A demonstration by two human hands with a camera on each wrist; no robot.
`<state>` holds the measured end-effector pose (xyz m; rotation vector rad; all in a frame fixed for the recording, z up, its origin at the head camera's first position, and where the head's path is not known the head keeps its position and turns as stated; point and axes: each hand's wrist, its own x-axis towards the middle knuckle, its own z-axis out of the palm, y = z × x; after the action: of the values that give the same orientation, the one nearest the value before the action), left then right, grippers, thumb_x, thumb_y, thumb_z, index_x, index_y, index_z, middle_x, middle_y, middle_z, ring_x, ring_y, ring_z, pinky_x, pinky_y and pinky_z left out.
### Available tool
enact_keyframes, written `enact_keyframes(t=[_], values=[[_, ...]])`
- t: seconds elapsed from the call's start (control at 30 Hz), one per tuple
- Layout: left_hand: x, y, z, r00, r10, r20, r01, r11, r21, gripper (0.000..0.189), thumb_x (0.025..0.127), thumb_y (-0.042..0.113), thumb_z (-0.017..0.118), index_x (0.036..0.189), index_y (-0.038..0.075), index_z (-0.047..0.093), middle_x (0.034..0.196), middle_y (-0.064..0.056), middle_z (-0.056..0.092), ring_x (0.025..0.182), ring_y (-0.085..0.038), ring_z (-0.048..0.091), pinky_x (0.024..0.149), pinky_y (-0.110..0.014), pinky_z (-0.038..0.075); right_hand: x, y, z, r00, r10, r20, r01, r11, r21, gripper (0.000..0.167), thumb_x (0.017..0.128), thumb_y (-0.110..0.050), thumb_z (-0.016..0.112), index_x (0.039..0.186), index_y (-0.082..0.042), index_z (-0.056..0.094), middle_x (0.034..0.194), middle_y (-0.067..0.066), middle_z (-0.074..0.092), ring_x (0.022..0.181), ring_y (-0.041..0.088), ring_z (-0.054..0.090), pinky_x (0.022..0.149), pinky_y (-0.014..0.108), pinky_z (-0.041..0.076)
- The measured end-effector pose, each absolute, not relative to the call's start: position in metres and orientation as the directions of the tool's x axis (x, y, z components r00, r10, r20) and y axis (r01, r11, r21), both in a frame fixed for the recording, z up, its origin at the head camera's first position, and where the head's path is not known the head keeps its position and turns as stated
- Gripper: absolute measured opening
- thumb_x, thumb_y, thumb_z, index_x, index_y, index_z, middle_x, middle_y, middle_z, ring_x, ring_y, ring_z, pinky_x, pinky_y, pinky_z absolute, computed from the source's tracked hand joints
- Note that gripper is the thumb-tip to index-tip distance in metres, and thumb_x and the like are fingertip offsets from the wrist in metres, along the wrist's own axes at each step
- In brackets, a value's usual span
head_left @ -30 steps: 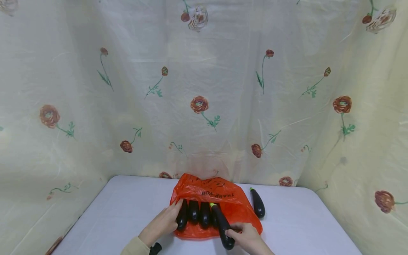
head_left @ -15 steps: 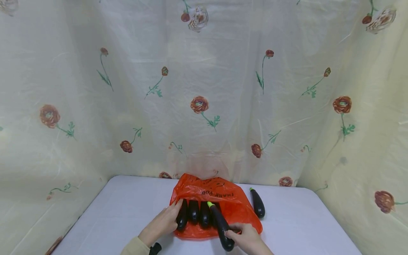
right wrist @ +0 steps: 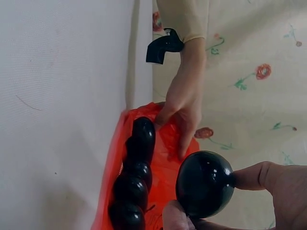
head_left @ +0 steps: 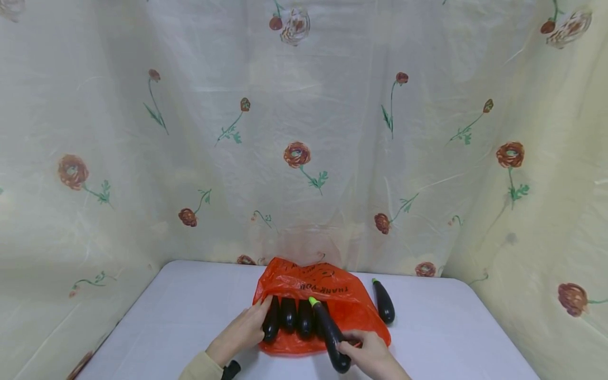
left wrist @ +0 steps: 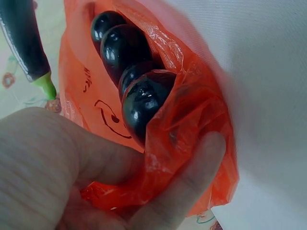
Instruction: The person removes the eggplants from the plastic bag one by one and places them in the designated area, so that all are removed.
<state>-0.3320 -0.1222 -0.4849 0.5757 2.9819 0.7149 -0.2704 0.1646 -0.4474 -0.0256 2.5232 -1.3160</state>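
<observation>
A red plastic bag printed with black lettering lies on its side, its mouth facing the person. Several dark eggplants lie side by side in it, their rounded ends outward. At the bag's left edge, my left hand pinches the film between thumb and fingers; the left wrist view shows the red plastic bunched there. My right hand grips another eggplant near its thick end, thumb on one side, fingers on the other. The held eggplant's green stem tilts up and away, in front of the bag mouth.
One more eggplant lies on the white table, right of the bag. A flowered sheet hangs behind and along both sides. A black wrist mount sits on the left sleeve.
The held eggplant's stem end has shifted slightly up and left, out from the bag mouth. The left hand, bag and other eggplants stay put.
</observation>
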Motion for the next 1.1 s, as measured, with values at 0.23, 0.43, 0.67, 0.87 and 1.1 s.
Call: enact_keyframes(t=[0.23,0.43,0.67,0.87,1.1], values=[[-0.331,-0.122,-0.484,-0.929,0.363,0.074,0.358,0.826,0.436,0.073,0.08,-0.007,0.066,0.146,-0.004,0.035,0.144,-0.023,0.046,0.126,-0.037,0.052,0.101,-0.057,0.044,-0.27,0.168,-0.442,-0.966,-0.138,-0.219,0.1,0.582,-0.807,0.041,0.088,-0.029,0.063,0.117,0.0,0.067,0.086,0.005,0.069,0.077,0.018,0.055,0.068,0.033,0.048],[-0.331,-0.122,-0.484,-0.934,0.353,0.057,0.34,0.827,0.447,0.073,0.081,-0.007,0.066,0.146,-0.003,0.034,0.146,-0.022,0.044,0.126,-0.037,0.052,0.1,-0.055,0.045,-0.272,0.171,-0.439,-0.974,-0.11,-0.196,0.095,0.587,-0.804,0.041,0.088,-0.028,0.063,0.118,0.0,0.066,0.089,0.005,0.069,0.075,0.017,0.058,0.068,0.033,0.052],[-0.332,-0.121,-0.484,-0.938,0.342,0.051,0.326,0.827,0.458,0.073,0.081,-0.006,0.067,0.146,-0.003,0.035,0.145,-0.022,0.045,0.128,-0.038,0.05,0.102,-0.061,0.041,-0.273,0.174,-0.433,-0.991,-0.029,-0.131,0.083,0.634,-0.769,0.041,0.085,-0.028,0.066,0.115,0.0,0.068,0.09,0.004,0.069,0.075,0.016,0.056,0.067,0.03,0.048],[-0.333,-0.12,-0.483,-0.944,0.33,0.023,0.302,0.831,0.468,0.074,0.081,-0.007,0.067,0.147,-0.002,0.033,0.146,-0.022,0.044,0.126,-0.037,0.052,0.101,-0.057,0.044,-0.276,0.182,-0.429,-0.993,0.018,-0.116,0.101,0.63,-0.77,0.042,0.084,-0.027,0.067,0.116,0.0,0.067,0.091,0.005,0.069,0.075,0.016,0.057,0.067,0.031,0.05],[-0.334,-0.12,-0.484,-0.944,0.331,0.014,0.297,0.828,0.475,0.074,0.081,-0.006,0.067,0.147,-0.002,0.033,0.146,-0.021,0.045,0.124,-0.036,0.053,0.099,-0.054,0.046,-0.28,0.191,-0.425,-0.992,0.056,-0.112,0.123,0.611,-0.782,0.044,0.085,-0.028,0.066,0.119,0.0,0.065,0.087,0.006,0.068,0.071,0.016,0.062,0.067,0.031,0.053]])
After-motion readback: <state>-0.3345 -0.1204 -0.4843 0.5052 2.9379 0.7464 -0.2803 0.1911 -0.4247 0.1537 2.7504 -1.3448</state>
